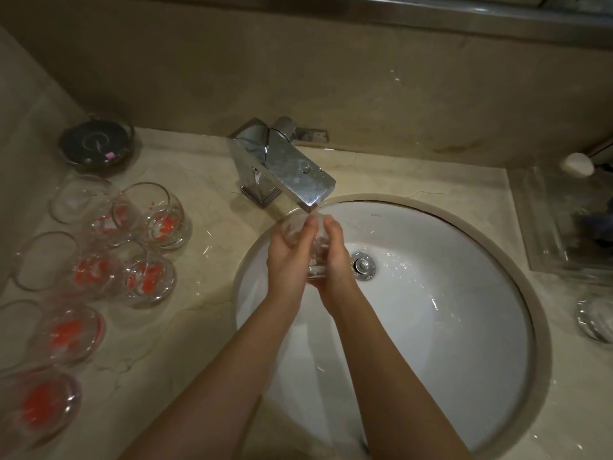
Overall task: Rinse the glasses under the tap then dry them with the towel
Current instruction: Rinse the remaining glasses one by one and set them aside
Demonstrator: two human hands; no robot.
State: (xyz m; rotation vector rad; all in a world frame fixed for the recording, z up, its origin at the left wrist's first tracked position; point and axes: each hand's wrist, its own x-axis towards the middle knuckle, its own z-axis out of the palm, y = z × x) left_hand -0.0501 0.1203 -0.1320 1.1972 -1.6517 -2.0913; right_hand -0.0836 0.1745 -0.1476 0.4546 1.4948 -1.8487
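A clear glass is held just under the spout of the chrome tap, over the white round sink. My left hand grips it from the left, with fingers curled over its rim. My right hand grips it from the right and partly hides its base. Several clear glasses with orange marks at the bottom lie on the marble counter to the left. No towel is in view.
A dark round dish sits at the back left of the counter. A clear glass tray with a white object stands at the right, and a small glass jar lies near the right edge. The sink's drain plug sits mid-basin.
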